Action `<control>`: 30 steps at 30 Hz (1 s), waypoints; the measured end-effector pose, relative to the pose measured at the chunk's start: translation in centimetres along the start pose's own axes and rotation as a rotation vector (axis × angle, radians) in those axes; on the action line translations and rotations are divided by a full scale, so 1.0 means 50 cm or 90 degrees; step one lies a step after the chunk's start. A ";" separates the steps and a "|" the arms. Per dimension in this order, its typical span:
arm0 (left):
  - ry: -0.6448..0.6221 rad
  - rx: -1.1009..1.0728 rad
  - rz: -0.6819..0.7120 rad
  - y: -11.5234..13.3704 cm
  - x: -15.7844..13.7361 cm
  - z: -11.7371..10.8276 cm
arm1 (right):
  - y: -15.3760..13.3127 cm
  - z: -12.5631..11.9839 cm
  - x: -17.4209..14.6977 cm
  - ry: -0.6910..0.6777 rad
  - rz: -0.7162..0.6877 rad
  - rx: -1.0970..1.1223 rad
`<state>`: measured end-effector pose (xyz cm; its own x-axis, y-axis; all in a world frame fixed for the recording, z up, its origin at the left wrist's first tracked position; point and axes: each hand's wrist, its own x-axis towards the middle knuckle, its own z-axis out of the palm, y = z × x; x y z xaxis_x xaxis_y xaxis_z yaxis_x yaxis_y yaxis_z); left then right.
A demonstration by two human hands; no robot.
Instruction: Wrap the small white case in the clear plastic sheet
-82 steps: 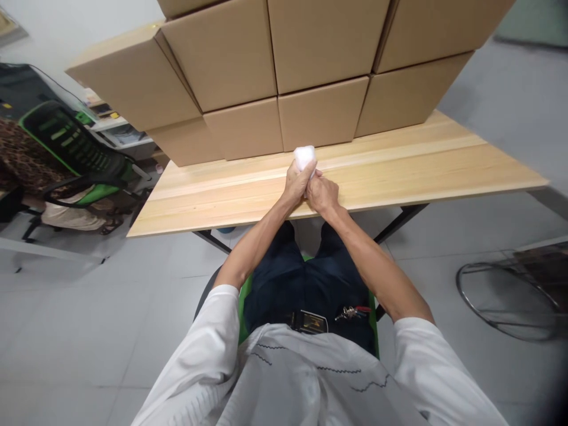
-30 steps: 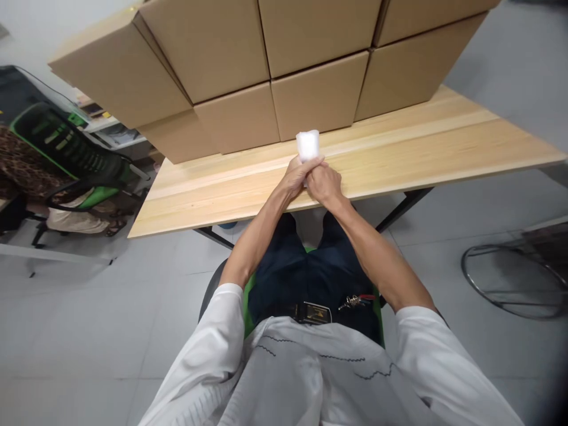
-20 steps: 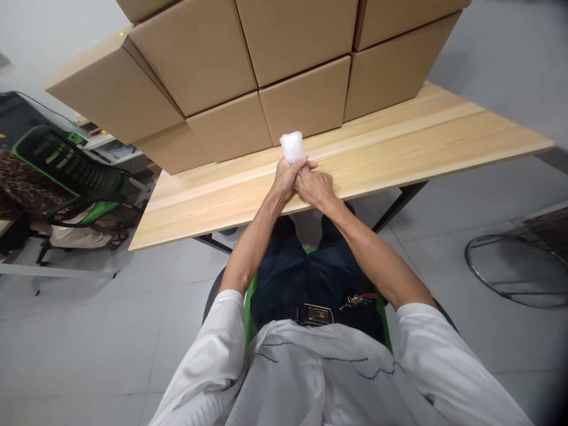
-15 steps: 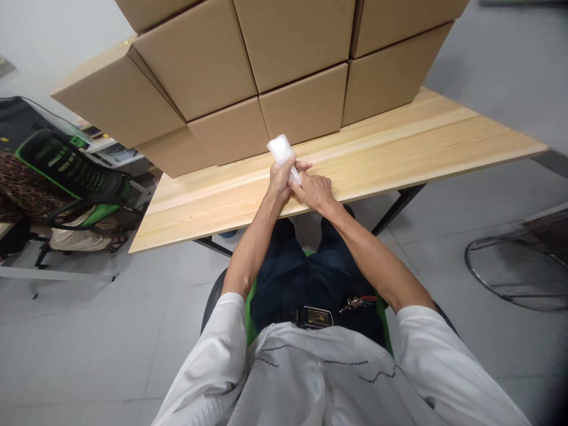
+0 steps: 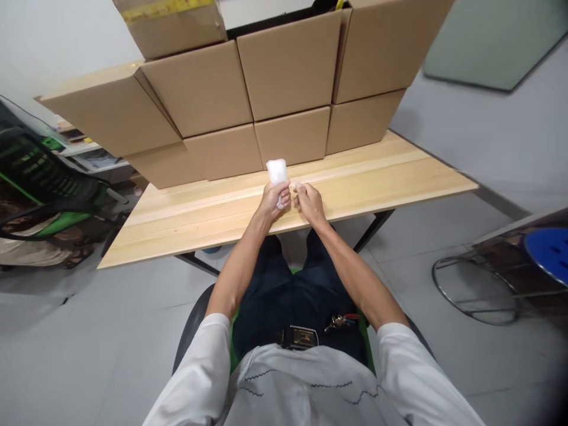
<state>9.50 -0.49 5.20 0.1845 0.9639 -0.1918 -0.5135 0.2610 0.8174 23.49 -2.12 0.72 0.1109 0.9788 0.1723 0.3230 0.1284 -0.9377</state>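
Note:
A white, slightly see-through wrapped bundle (image 5: 277, 170) stands up out of my left hand (image 5: 271, 200), whose fingers are wrapped round its lower part. A bit of the bundle shows below the fingers, and what is inside it cannot be made out. Close by on the right, my right hand (image 5: 310, 204) is closed, thumb and forefinger pinched together. A narrow gap separates it from my left hand; anything in the pinch is too small to make out. Both hands are above the front part of the wooden table (image 5: 195, 216).
Cardboard boxes (image 5: 290, 68) are stacked along the table's back, and a yellow-taped box (image 5: 177, 26) sits on top. To the right are a blue stool (image 5: 550, 248) and a metal ring frame (image 5: 474, 290). At left, a person sits by a black and green chair (image 5: 35, 171).
My right hand has come away from the bundle and my left hand, toward the right. The bundle stands more upright in my left hand. The view has shifted, showing more of the boxes' tops.

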 end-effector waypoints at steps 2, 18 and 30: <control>-0.050 0.052 -0.020 -0.008 -0.004 0.000 | 0.020 0.002 0.014 0.018 0.001 0.181; -0.224 0.247 -0.208 -0.018 -0.004 -0.005 | -0.016 -0.012 0.017 -0.030 -0.002 0.436; -0.303 0.252 -0.222 -0.024 0.000 -0.018 | -0.048 -0.023 0.034 -0.006 0.031 0.374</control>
<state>9.34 -0.75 3.72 0.6752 0.6764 -0.2942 -0.0316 0.4250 0.9047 23.97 -0.95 3.61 0.1034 0.9868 0.1246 -0.2580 0.1476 -0.9548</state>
